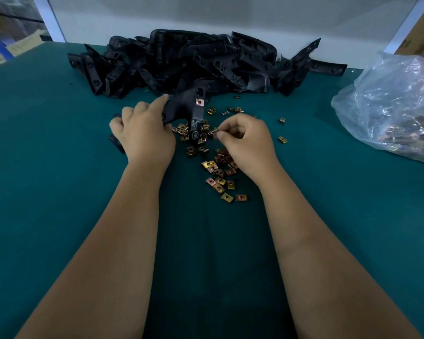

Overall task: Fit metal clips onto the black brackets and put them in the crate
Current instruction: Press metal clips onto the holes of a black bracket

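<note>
Left hand (145, 133) has its fingers curled round one black bracket (184, 106) out in the middle of the green worktop (59, 167), index finger stretched along the top of it; the bracket already wears one clip (199, 102) on its far arm, well clear of the fingers. Right hand (245, 140) pinches a loose metal clip (214, 131) between thumb and forefinger, just beside the bracket's near end; spare clips (220, 177) lie scattered under both hands, the bracket pile (194, 59) sits along the far edge, and a clear bag (392, 106) of clips lies at the right edge.
</note>
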Tool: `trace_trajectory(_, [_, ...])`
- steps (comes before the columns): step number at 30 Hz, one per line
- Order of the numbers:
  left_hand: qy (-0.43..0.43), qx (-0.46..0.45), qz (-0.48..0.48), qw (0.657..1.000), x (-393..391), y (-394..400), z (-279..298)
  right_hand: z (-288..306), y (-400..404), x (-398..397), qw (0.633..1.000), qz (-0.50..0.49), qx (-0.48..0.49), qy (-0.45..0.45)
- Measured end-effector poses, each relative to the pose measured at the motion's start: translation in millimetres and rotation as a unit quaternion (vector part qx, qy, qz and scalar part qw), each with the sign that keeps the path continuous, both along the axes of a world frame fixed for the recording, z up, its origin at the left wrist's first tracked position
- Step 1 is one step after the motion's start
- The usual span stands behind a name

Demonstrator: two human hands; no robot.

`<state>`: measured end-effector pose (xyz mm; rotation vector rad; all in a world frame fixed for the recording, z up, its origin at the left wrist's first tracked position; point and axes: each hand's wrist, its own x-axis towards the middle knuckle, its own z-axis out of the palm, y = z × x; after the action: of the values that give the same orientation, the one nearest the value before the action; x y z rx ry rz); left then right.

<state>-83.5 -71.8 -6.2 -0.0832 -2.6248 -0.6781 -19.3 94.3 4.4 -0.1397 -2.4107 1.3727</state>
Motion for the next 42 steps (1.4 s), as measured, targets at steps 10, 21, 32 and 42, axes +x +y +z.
trace_trajectory(10, [0.015, 0.051, -0.002, 0.999, 1, 4, 4, 0, 6, -1, 0.992, -0.044, -0.112, 0.039])
trace_trajectory(21, [0.001, -0.006, -0.033, 0.999, 4, 11, 3, 5, 6, -4, 0.903, -0.025, -0.426, 0.054])
trace_trajectory(32, [-0.009, -0.016, -0.043, 0.999, 3, 12, 1, 6, 13, -4, 0.75, 0.02, -0.66, 0.048])
trace_trajectory(42, [-0.012, -0.023, -0.051, 0.998, 3, 12, 1, 0, 8, -5, 0.972, -0.128, -0.18, 0.074])
